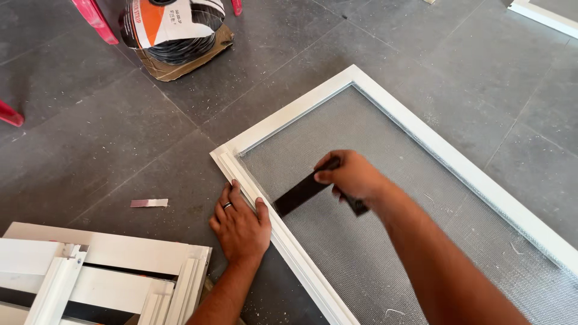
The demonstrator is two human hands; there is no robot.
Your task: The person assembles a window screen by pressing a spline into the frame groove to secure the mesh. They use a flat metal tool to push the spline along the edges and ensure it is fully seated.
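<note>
A white window frame (415,126) with grey mesh screen (373,241) lies flat on the grey tiled floor. My left hand (241,225), with a ring on one finger, presses flat on the frame's near left rail, fingers spread. My right hand (352,176) is over the mesh and grips a flat black tool (301,192). The tool's blade slants down to the left, and its tip reaches the mesh edge beside the left rail, close to my left thumb.
A stack of white frame sections (90,277) lies at the bottom left. A small pale metal strip (149,203) rests on the floor. A coil of black cord on cardboard (177,42) sits at the top, between red chair legs (96,21). Another white frame (545,15) shows top right.
</note>
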